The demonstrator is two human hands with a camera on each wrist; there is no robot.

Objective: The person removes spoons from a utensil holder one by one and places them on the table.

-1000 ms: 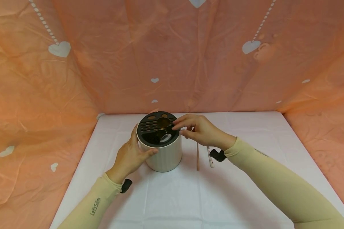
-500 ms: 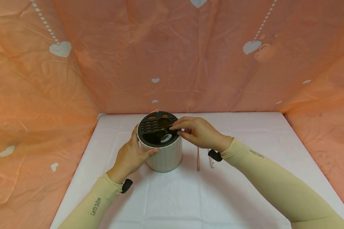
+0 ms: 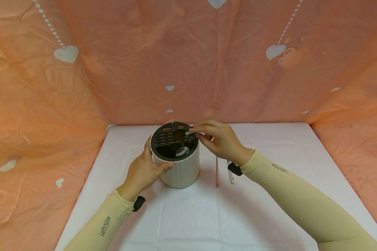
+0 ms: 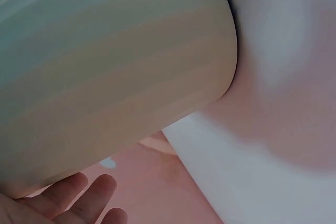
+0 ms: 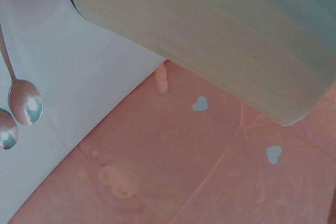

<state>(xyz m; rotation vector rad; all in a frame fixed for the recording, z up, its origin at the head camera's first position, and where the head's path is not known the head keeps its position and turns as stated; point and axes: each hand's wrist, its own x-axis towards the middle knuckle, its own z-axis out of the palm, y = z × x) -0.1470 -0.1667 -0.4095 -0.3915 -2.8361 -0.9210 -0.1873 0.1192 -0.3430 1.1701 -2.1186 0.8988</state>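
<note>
A cream cylindrical utensil holder [image 3: 179, 175] with a slotted black lid [image 3: 164, 139] stands on the table. My left hand [image 3: 142, 172] grips its left side, thumb on the front; in the left wrist view some fingertips [image 4: 100, 190] show beside its wall. At the lid's right edge my right hand [image 3: 221, 137] pinches the shiny head of what looks like a spoon [image 3: 190, 133], its stem running down toward the lid. Other shiny bowl-like shapes [image 3: 182, 151] sit in the lid. My right fingers are out of the right wrist view.
Two spoons lie on the white cloth right of the holder, a copper-coloured handle [image 3: 217, 174] and a pale patterned handle [image 3: 230, 174] showing. Their bowls [image 5: 25, 102] appear in the right wrist view. An orange heart-patterned curtain [image 3: 188, 69] encloses the back and sides.
My right fingers have closed on the spoon head at the lid's right side and raised it a little, so its stem shows. The left hand and holder have stayed put.
</note>
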